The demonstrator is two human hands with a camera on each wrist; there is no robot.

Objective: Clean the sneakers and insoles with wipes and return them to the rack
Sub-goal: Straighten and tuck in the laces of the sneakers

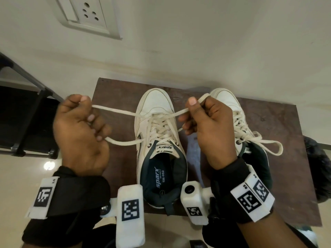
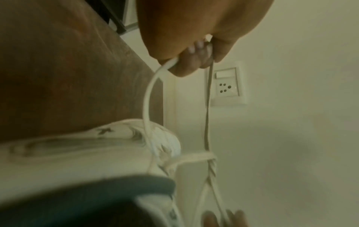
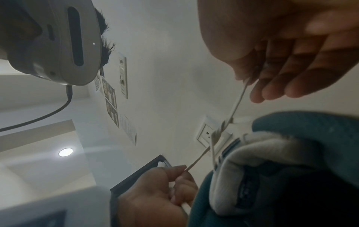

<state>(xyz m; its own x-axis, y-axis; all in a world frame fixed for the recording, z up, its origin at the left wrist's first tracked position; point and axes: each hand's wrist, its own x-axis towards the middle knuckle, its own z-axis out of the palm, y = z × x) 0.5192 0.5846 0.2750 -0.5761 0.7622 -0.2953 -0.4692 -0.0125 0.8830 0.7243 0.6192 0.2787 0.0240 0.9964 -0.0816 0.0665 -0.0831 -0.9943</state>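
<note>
Two white sneakers with dark teal linings stand side by side on a brown board [image 1: 114, 97]. The left sneaker [image 1: 155, 108] is in the middle, its insole [image 1: 161, 178] lying inside. My left hand [image 1: 80, 122] grips a loop of this shoe's cream lace [image 1: 114, 111], pulled out to the left. My right hand [image 1: 206, 119] pinches the other lace loop between thumb and fingers, pulled to the right. The two strands cross above the tongue. The right sneaker [image 1: 229, 102] is partly hidden behind my right hand, its lace tied in a bow [image 1: 268, 144].
A black metal shoe rack [image 1: 30, 111] stands to the left of the board. A white wall socket [image 1: 87, 13] sits on the wall behind. A dark fuzzy object [image 1: 320, 169] lies at the board's right edge. Pale floor tiles [image 1: 18, 176] surround the board.
</note>
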